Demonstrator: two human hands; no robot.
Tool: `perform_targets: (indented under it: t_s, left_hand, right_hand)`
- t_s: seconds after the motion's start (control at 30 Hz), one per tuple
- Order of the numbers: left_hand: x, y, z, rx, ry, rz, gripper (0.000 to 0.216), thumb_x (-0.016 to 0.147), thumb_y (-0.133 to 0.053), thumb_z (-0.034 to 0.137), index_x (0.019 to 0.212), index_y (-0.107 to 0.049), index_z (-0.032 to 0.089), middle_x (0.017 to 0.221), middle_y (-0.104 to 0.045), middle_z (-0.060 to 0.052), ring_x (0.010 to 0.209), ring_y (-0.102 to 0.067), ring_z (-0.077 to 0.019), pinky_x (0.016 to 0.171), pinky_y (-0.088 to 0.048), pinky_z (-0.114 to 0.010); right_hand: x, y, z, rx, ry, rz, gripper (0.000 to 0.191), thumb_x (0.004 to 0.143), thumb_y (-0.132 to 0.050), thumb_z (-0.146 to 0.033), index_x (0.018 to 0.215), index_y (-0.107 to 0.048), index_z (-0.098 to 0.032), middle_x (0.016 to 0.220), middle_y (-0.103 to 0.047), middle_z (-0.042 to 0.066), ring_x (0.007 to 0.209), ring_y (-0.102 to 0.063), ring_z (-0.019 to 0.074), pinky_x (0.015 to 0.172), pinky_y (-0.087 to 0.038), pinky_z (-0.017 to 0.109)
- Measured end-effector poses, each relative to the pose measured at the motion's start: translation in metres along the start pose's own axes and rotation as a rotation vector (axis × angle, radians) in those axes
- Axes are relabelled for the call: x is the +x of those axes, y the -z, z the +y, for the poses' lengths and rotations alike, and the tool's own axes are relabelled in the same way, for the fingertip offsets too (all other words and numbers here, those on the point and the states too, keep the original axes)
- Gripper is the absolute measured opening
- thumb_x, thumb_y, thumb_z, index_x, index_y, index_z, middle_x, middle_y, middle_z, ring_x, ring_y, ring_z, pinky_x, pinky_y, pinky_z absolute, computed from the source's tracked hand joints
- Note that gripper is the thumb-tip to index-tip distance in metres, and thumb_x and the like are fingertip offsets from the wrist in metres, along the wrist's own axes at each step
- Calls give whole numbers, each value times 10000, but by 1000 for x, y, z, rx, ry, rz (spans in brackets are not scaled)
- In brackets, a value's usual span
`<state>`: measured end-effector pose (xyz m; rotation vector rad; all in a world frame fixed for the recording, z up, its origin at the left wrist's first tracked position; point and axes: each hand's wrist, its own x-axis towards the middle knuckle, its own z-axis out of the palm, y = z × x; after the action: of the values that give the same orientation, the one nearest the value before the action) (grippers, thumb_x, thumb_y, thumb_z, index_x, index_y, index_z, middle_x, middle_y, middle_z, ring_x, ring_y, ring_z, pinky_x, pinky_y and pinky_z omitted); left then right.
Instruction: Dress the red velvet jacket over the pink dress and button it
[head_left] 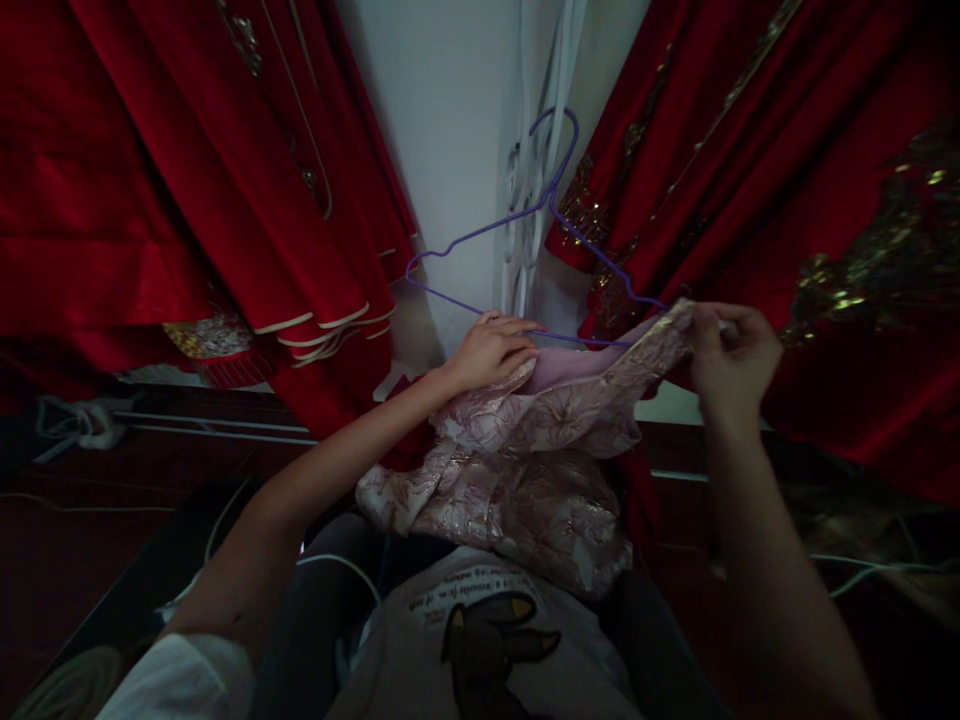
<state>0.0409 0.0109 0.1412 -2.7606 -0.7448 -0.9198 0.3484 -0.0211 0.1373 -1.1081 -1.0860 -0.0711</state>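
— Hands first: how many, and what do they grip?

— Two, both the wearer's own. The left hand has its fingers curled closed over the upper edge of one pink brocade garment, and its fingertips lie on the bottom bar of one purple wire hanger. The right hand pinches the garment's far corner, thumb and fingers pressed together on the cloth, just where the hanger's sloping arm comes down to it.

— So neither hand is open?

— Neither. Both are clamped on the garment; the left also touches the hanger wire.

— Where does the garment sit, taking the hanger as the mark?

— Its top edge is stretched along and just under the hanger's bottom bar, between the two hands. The rest droops below the hanger into folds, resting against the wearer's printed white shirt.

— And the hanger's hook?

— It points up, in front of a white wall behind it. I cannot tell whether it hangs on anything.

— What else surrounds the hanger?

— Red robes with cream piping hang to its left, and more red cloth with gold embroidery to its right; the separate pieces are too overlapped to count. Below and left of the hanger, white cords lie knotted on a dark floor.
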Motion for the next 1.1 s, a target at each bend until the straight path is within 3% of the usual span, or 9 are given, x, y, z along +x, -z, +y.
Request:
perform_targets:
  t_s: [0.17,0.3,0.47,0.6,0.67,0.77,0.9,1.1]
  left_hand:
    - [3,-12,2,-87,10,80,258,981,-499,338,967,-720,206,1260,-677,-49,1144,-626,-177,987,-354,-376]
    - [6,-19,1,-122,44,151,248,980,-507,350,1008,-707,206,1203,-706,-49,1118,-642,-177,973,-373,-369]
    - [8,3,-7,-140,25,179,274,1003,-451,346,1039,-675,192,1169,-716,-58,1090,-652,-163,960,-415,-335]
    - [-10,42,-35,-32,158,407,291,994,-461,371,964,-682,184,990,-727,-59,961,-651,-161,899,-444,-309]
    - [-31,62,-55,54,282,546,286,975,-494,386,929,-693,187,924,-711,-53,915,-635,-169,886,-444,-316]
    - [-70,79,-85,26,457,644,268,937,-552,404,904,-711,191,871,-702,-42,817,-620,-150,774,-461,-272]
    - [-103,75,-113,-182,660,688,282,870,-628,434,815,-706,168,725,-675,-25,642,-572,-116,631,-448,-229]
    - [-104,59,-131,-323,648,756,285,848,-645,442,791,-712,171,738,-687,-25,660,-587,-107,656,-472,-223]
  right_hand:
    - [18,-25,-28,-184,131,-168,200,835,-629,-309,905,-728,-151,819,-726,76,650,-609,139,630,-464,261]
    - [17,-42,-39,-266,217,-268,194,904,-572,-319,990,-704,-206,901,-729,56,747,-633,157,720,-465,276]
    - [8,-56,-32,-298,176,-418,192,959,-465,-351,1036,-597,-234,927,-694,64,810,-647,212,746,-468,334]
    - [10,-58,-28,-313,194,-372,251,967,-437,-450,912,-582,-252,826,-659,51,787,-627,222,752,-453,346]
    - [17,-54,-29,-333,224,-341,284,954,-450,-483,871,-586,-248,814,-651,50,782,-610,224,747,-443,347]
    - [28,-47,-32,-347,258,-344,302,948,-463,-482,824,-597,-242,815,-652,48,772,-580,210,745,-420,334]
    - [34,-43,-34,-351,267,-369,277,942,-500,-432,788,-610,-230,778,-654,45,736,-554,179,724,-384,302]
    - [30,-41,-40,-371,273,-359,276,938,-507,-417,792,-628,-218,790,-674,48,743,-560,169,719,-372,286]
